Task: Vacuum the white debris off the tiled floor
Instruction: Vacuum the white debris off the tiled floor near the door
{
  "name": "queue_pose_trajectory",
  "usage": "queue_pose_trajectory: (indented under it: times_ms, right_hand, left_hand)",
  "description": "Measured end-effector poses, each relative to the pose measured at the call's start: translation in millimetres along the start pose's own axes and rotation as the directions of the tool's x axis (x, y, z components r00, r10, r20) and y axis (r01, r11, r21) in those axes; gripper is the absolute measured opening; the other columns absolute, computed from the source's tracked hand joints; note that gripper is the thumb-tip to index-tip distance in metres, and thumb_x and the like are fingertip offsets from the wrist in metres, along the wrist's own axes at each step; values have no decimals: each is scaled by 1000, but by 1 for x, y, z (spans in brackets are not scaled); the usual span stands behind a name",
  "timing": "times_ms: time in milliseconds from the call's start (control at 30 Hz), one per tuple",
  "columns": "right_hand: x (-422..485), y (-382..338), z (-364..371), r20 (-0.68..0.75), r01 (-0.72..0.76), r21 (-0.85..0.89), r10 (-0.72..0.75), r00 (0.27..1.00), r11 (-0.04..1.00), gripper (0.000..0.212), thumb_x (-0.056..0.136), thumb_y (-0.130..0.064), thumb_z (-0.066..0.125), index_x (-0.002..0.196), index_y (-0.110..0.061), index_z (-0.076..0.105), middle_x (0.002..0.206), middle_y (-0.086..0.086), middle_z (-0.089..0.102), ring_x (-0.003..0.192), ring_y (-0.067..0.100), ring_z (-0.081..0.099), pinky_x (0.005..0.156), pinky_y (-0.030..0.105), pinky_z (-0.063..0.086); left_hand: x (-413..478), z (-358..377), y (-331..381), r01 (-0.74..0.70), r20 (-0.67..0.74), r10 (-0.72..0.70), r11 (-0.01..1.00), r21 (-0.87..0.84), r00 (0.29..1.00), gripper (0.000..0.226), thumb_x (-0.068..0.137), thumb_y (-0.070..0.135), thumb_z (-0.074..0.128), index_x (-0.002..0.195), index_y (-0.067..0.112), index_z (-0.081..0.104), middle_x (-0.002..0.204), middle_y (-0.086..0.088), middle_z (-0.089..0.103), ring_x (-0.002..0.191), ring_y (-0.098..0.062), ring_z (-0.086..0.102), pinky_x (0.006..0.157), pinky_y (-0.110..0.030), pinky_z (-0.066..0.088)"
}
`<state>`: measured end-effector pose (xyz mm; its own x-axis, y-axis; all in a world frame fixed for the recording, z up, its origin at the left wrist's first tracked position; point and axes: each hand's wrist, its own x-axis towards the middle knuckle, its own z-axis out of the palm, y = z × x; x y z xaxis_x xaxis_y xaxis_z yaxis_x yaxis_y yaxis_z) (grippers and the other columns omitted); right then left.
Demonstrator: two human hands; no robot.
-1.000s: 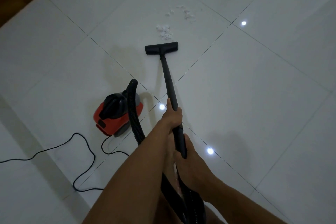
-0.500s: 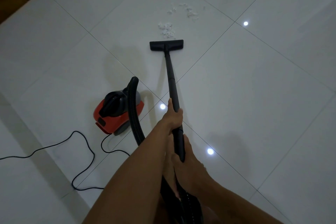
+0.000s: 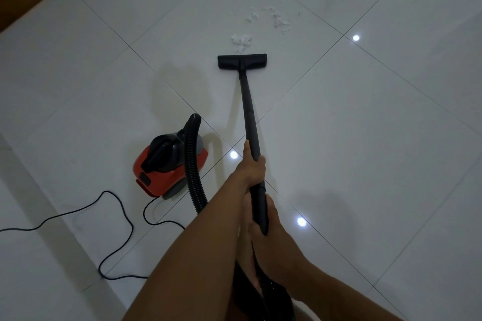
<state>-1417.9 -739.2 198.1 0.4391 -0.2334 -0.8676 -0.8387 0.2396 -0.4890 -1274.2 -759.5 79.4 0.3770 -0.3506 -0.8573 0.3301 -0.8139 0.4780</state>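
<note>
Tiled floor [image 3: 365,138]: glossy white tiles with thin dark joints running diagonally and small round light reflections.
Vacuum cleaner [image 3: 167,164]: red canister with a black top, standing on the floor left of the wand.
Hose [image 3: 193,164]: black and ribbed, arching from the canister and passing behind the left forearm.
Wand [image 3: 247,101]: straight black tube sloping away from the grips to the nozzle.
Power cord [image 3: 114,216]: black, looping across the floor from the canister to the left edge.
Left grip [image 3: 251,164]: fingers wrapped round the wand, the farther of the two.
Right grip [image 3: 268,227]: curled round the wand's near end, just behind the left grip.
Floor nozzle [image 3: 242,61]: flat, wide, black, resting on the floor.
White debris [image 3: 241,40]: small fluffy clumps. The nearest cluster lies just beyond the nozzle's front edge, well apart from both grips, with looser flecks scattered farther away.
</note>
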Motion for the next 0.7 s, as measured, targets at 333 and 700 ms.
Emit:
queue_pose_trajectory:
  times_ms: [333, 700]
  right_hand:
    - [13, -21, -22, 18, 37, -27, -37, 999, 999, 66, 110, -27, 37, 162, -27, -3, 117, 1, 65, 126, 32, 60, 91, 20, 52]
    - [31, -64, -49, -5, 90, -61, -90, 996, 994, 62, 109, -29, 39, 161, -33, 6, 89, -22, 53, 86, 19, 71, 60, 14, 55]
  left_hand:
    - [7, -5, 34, 26, 0, -26, 999, 21, 1000, 71, 106, 38, 36, 155, 45, -15, 125, -10, 55, 91, -23, 59, 98, -46, 52]
    - [24, -16, 83, 59, 2, -59, 998, -7, 998, 70, 107, 37, 35, 155, 44, -15, 112, -6, 53, 87, -21, 58, 94, -44, 54]
